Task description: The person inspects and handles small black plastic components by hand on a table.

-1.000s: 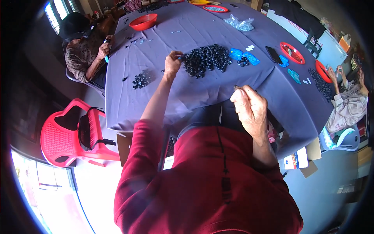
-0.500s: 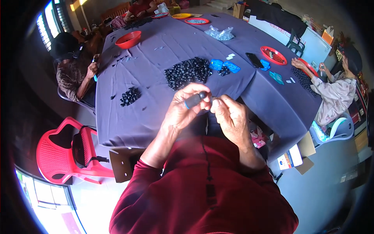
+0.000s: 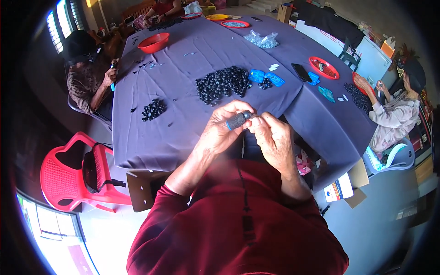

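Observation:
My left hand (image 3: 220, 130) is closed in a pinch on a small round black part (image 3: 247, 114). A dark grey finger sleeve (image 3: 236, 121) with a blue edge covers one of its fingers. My right hand (image 3: 276, 142) meets it from the right, thumb and fingertips pressed together at the part; whatever they pinch is too small to make out. Both hands are above the table's near edge. Just beyond them lies a big heap of black parts (image 3: 220, 85), and a smaller pile (image 3: 153, 110) sits to the left.
Blue plastic lids (image 3: 274, 79), a phone (image 3: 300, 72) and a red tray (image 3: 323, 68) lie right of the heap on the cloth-covered table (image 3: 183, 146). A red bowl (image 3: 154, 43) and a clear bag (image 3: 262, 39) stand farther back. Co-workers sit around; a pink chair (image 3: 68, 178) is at left.
My hands have come closer together, and the black part now touches or nearly touches my right fingertips. The view has shifted slightly.

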Tool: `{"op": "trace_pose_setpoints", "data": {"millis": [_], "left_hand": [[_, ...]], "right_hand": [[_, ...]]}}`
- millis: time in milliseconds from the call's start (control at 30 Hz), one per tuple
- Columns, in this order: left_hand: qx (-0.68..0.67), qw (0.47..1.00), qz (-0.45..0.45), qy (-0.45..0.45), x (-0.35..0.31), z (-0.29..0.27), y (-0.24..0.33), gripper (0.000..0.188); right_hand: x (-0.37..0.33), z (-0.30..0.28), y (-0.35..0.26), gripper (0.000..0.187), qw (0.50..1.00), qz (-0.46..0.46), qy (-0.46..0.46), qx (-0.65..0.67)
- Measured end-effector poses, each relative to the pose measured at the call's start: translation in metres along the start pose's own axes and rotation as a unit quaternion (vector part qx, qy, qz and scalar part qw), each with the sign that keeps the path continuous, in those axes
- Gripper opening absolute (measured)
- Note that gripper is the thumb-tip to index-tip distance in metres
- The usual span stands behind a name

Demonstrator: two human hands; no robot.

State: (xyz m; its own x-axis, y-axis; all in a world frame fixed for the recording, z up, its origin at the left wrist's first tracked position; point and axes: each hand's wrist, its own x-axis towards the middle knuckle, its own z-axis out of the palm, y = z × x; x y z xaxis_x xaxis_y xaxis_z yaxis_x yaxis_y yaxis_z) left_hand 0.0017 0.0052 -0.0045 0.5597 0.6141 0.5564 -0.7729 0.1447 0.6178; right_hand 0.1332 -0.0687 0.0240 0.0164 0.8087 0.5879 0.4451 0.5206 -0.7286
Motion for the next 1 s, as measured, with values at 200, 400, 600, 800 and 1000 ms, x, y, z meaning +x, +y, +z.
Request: {"op": "trace_pose_setpoints", "data": {"millis": [200,400,600,800,1000], "left_hand": [[0.012,0.999,-0.014,0.032,0.0,0.002,0.002,0.031],[-0.012,1.0,0.003,0.029,-0.001,0.002,-0.001,0.028],[-0.014,0.999,0.006,0.037,-0.004,0.002,-0.004,0.03],[0.021,0.998,0.028,0.049,-0.004,0.009,-0.004,0.024],[-0.016,1.0,0.008,0.021,-0.004,0.011,-0.001,0.019]], "right_hand": [[0.001,0.003,-0.001,0.03,0.999,-0.007,0.014,0.031],[0.002,0.002,0.002,0.03,1.0,-0.007,0.014,-0.022],[0.001,0.002,0.001,0.03,0.999,-0.009,0.018,-0.036],[0.001,0.001,-0.004,0.03,0.999,-0.037,0.021,-0.018],[-0.002,0.005,-0.003,0.03,0.998,-0.001,-0.036,0.049]]}}
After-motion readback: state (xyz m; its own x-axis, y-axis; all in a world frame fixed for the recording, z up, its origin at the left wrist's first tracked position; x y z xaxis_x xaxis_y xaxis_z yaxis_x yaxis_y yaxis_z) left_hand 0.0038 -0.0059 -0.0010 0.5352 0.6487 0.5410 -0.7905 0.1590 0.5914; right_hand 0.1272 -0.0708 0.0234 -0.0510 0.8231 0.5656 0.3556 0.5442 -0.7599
